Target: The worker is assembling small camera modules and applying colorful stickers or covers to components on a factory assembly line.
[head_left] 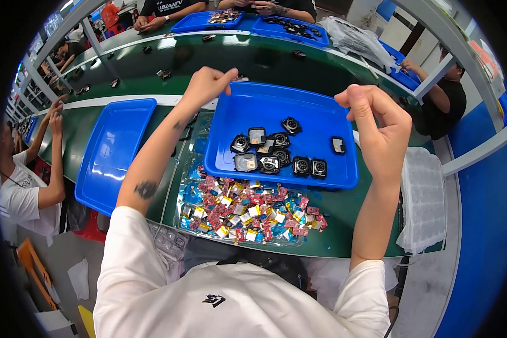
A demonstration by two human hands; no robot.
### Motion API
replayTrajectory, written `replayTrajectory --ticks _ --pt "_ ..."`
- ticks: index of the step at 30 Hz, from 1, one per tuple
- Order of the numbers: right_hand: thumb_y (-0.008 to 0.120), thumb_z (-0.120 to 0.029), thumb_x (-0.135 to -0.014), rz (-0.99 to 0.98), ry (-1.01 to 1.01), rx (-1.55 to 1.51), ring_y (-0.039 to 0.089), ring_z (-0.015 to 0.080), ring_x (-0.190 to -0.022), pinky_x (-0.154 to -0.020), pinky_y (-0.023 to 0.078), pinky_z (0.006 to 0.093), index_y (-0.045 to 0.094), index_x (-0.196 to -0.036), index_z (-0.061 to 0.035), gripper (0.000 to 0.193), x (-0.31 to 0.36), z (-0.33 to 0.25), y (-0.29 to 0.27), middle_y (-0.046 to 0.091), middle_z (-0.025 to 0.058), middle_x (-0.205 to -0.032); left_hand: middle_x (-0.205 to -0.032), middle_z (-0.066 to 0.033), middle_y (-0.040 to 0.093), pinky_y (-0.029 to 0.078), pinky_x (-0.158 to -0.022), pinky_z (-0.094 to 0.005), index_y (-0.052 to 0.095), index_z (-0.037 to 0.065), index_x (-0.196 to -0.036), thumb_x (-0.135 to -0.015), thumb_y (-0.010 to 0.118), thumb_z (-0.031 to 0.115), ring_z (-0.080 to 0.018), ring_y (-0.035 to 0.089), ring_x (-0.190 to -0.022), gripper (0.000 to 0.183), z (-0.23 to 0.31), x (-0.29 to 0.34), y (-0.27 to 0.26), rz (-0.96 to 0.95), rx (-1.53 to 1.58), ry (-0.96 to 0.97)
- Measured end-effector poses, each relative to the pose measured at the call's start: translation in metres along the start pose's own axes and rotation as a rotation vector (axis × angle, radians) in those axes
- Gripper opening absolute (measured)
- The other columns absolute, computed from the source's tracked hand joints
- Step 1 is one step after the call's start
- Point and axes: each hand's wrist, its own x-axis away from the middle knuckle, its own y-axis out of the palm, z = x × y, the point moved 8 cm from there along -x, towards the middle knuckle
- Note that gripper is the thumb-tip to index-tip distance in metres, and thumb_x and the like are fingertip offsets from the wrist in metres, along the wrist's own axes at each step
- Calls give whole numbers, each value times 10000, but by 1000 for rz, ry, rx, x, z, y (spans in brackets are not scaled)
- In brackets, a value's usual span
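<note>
Head view: blue plastic tray (287, 110) runs left-right between curled left hand (208, 85) and right hand (378, 115), either grip's hold unclear.

Factory workshop: green conveyor (219, 59), blue parts tray (276, 107)

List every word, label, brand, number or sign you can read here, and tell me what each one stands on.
Black shirt at the top edge: white block lettering on the chest, which I won't copy out.
White shirt of the wearer: a dark angular emblem, no word I can make out.
Black cases in the blue tray: any markings are too small to read.
Small red pieces: likewise too small.
</note>
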Motion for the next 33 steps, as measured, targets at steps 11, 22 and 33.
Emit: replayTrajectory --ticks 11,22,33 --pt "538 45 -806 -217 -123 -21 652 187 -768 -699 512 284 624 -912 32 137 17 -28 39 670 126 -874 -665 -39 609 451 -608 -330 639 62 -760 -663 775 144 -200 551 -660 186 53 202 8 -85 -76 363" --pt "631 -19 -752 -342 -335 25 635 257 -708 -630 501 338 653 -854 -37 106 32 -49 55 654 87 -779 -729 -84 662 464 -611 -269 704 10 -836 -698 697 43 -164 603 -644 142 51 190 -8 -193 53 178" --pt "613 -57 -650 -471 -566 -529 483 159 -610 -575 413 257 507 -603 -47 116 65 -166 16 489 32 -662 -641 -7 610 351 -518 -215 676 -2 -716 -703 759 81 -51 446 -565 117 42 175 -34 -89 181 53"
